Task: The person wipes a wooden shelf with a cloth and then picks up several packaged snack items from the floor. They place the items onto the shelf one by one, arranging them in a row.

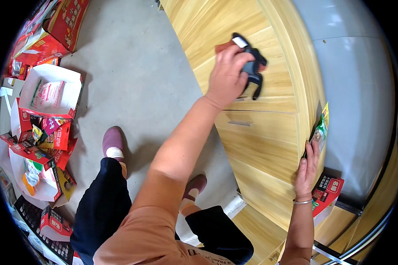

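Note:
My left hand [228, 78] grips a bunched dark cloth item [252, 64] with a reddish-brown part and a white tag. It is held in front of the wood-grain face of a cabinet [258, 142], above a drawer or door handle. My right hand [308, 167], with a metal bangle at the wrist, lies at the cabinet's top edge. Its fingers touch a green and yellow snack packet [321, 129] that stands on the edge; whether they grip it is hidden. Just below that hand sits a red and black cardboard box [328, 192].
On the left are open cartons [53, 89] holding packets, a large red box [61, 29], more snack bags [61, 135] and a dark tray with holes [61, 248]. Grey floor [136, 73] lies between them and the cabinet. A grey surface [355, 99] runs along the right.

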Demonstrator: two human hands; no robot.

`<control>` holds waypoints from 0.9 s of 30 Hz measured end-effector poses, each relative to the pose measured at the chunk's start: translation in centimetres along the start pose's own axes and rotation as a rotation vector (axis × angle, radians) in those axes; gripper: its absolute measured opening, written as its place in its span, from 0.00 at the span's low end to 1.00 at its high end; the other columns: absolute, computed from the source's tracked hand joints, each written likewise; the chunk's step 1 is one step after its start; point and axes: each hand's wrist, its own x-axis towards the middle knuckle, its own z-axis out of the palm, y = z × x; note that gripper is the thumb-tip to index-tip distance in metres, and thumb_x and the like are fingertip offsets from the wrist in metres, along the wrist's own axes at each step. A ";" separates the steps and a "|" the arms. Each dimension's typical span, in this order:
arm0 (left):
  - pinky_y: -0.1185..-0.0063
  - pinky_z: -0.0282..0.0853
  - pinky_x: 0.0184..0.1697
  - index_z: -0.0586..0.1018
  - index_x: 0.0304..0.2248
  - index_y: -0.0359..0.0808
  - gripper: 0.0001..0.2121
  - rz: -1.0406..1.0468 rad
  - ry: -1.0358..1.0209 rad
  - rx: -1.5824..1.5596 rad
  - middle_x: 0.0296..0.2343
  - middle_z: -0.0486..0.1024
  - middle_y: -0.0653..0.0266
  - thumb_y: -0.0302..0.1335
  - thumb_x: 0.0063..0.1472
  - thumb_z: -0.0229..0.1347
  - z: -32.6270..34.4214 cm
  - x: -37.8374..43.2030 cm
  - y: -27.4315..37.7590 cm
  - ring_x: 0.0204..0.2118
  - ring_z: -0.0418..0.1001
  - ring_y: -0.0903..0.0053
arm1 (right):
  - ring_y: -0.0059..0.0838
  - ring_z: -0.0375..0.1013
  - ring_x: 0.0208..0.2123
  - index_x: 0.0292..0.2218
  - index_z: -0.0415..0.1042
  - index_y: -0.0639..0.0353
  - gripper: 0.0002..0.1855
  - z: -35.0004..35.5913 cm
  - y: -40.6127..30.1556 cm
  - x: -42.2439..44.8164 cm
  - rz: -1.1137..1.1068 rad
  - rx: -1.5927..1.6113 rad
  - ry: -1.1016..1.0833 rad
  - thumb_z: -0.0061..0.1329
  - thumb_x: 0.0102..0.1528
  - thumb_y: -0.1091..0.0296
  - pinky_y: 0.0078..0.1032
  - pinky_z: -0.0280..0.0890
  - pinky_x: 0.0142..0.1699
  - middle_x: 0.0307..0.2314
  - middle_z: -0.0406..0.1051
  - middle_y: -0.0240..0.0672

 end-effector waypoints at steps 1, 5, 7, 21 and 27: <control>0.69 0.59 0.48 0.69 0.38 0.41 0.21 -0.043 0.001 0.006 0.41 0.63 0.55 0.16 0.41 0.52 0.4 -0.7 -1.9 0.46 0.60 0.58 | 0.43 0.50 0.55 0.49 0.62 0.61 0.25 0.1 0.1 0.2 0.004 0.002 0.002 0.30 0.57 0.53 0.36 0.40 0.59 0.52 0.53 0.46; 0.71 0.57 0.50 0.66 0.41 0.41 0.20 -0.382 0.035 -0.015 0.42 0.63 0.55 0.19 0.46 0.52 1.1 -5.9 -9.4 0.47 0.60 0.57 | 0.43 0.50 0.55 0.49 0.61 0.63 0.26 -0.1 -0.1 -0.1 0.028 0.019 -0.013 0.29 0.57 0.54 0.36 0.40 0.59 0.52 0.53 0.46; 0.71 0.57 0.49 0.64 0.43 0.40 0.20 -0.553 0.072 -0.049 0.42 0.63 0.54 0.20 0.48 0.51 1.9 -8.0 -10.6 0.46 0.60 0.57 | 0.43 0.50 0.55 0.49 0.61 0.63 0.26 -0.2 0.0 -0.2 0.028 0.020 -0.012 0.29 0.57 0.54 0.36 0.40 0.59 0.52 0.53 0.46; 0.72 0.58 0.48 0.65 0.43 0.36 0.21 -0.676 -0.127 -0.059 0.42 0.63 0.50 0.13 0.46 0.48 3.5 -20.3 -0.5 0.46 0.61 0.57 | 0.43 0.49 0.56 0.49 0.61 0.64 0.25 0.1 0.5 -0.1 0.015 0.035 0.001 0.30 0.57 0.55 0.34 0.40 0.59 0.52 0.52 0.47; 0.75 0.65 0.42 0.68 0.41 0.37 0.23 -0.582 -0.065 0.048 0.42 0.64 0.54 0.11 0.42 0.51 2.5 -18.9 -5.0 0.42 0.66 0.58 | 0.43 0.49 0.56 0.49 0.61 0.64 0.25 -0.1 0.2 -0.3 0.027 0.050 -0.001 0.30 0.57 0.56 0.34 0.40 0.59 0.52 0.52 0.47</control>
